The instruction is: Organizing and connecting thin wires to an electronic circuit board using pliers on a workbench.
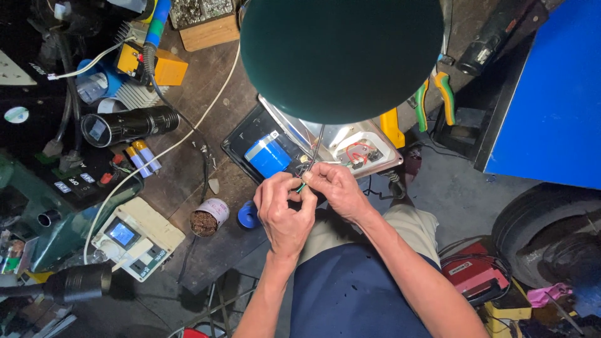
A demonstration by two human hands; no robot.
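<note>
Here I keep the left hand (285, 209) and right hand (335, 188) pinched on the thin wires (305, 177) above the opened device (350, 150), steadying them, twisting gently.

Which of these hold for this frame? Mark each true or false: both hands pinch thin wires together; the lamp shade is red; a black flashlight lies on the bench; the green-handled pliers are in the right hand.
1. Both hands pinch thin wires together: true. The left hand and right hand meet on the thin wires.
2. The lamp shade is red: false. The lamp shade is dark green.
3. A black flashlight lies on the bench: true. The flashlight lies left of the hands.
4. The green-handled pliers are in the right hand: false. The pliers lie apart, beside the shade.
</note>
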